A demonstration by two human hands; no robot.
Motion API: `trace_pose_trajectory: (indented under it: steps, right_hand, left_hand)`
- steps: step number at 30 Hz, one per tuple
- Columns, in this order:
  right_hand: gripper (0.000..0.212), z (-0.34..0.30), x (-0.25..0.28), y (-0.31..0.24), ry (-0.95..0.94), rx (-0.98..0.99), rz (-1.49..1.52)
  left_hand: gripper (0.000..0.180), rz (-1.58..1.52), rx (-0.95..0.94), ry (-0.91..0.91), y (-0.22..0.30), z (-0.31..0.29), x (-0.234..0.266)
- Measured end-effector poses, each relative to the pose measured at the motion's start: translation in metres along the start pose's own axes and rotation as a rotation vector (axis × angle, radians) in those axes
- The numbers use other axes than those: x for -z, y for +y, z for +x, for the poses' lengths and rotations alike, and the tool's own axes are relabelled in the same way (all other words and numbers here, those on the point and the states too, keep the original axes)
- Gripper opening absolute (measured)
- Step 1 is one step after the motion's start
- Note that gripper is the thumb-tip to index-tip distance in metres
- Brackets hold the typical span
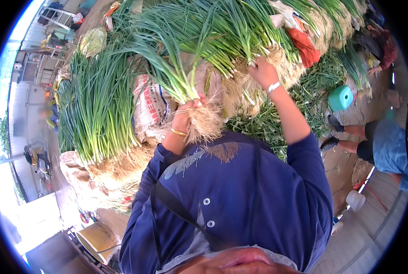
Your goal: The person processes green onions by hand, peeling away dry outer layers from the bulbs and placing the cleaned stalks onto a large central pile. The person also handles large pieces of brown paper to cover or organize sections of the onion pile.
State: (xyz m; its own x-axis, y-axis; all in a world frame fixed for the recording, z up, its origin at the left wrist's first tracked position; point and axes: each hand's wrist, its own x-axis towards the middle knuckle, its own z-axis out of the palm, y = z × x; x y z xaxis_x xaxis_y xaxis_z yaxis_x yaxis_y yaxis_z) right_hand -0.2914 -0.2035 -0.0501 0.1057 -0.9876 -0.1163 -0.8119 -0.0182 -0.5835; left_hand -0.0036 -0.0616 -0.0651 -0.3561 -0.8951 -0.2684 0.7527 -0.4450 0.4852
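Observation:
In my left hand [182, 119] is a bunch of green onions [182, 89], gripped near the base. Its pale, stringy roots hang down in front of my chest, and the green leaves fan up and away. My right hand [263, 74] is at the near edge of a large heap of green onions [217, 50]. Its fingers are closed around the white lower end of green onion stalks [250, 54] that rise from the heap. A fringe of dry roots [277, 64] lies beside that hand.
A thick stack of green onions [101, 100] lies to the left, beside a printed white sack [148, 105]. Loose green trimmings [263, 123] cover the ground below my right arm. Farther right are a red bag [305, 48], a teal container [340, 98] and another person's legs [354, 139]. A yellow bucket [94, 242] stands lower left.

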Motion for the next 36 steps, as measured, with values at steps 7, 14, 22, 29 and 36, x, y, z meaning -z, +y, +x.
trace_pose_trajectory:
  steps: [7, 14, 22, 29, 36]
  right_hand:
    - [0.043, -0.063, -0.072, -0.045, -0.328, -0.032, 0.545]
    - [0.016, -0.067, -0.04, -0.033, -0.516, 0.1, 1.63]
    - [0.016, -0.033, -0.051, -0.029, -0.207, 0.0, 0.442]
    - [0.024, -0.018, -0.054, -0.055, -0.333, 0.075, 0.272]
    - [0.016, -0.111, -0.039, 0.03, -0.034, -0.028, 1.02]
  left_hand:
    - [0.03, 0.703, -0.04, 0.076, -0.029, 0.012, 0.002]
    - [0.031, 0.202, 0.015, 0.158, -0.033, 0.011, 0.004]
    - [0.031, 0.285, 0.128, 0.115, -0.03, 0.007, -0.049]
    - [0.026, 0.823, -0.054, 0.12, -0.042, 0.005, -0.014]
    - [0.022, 0.251, -0.054, 0.248, -0.031, -0.001, -0.023]
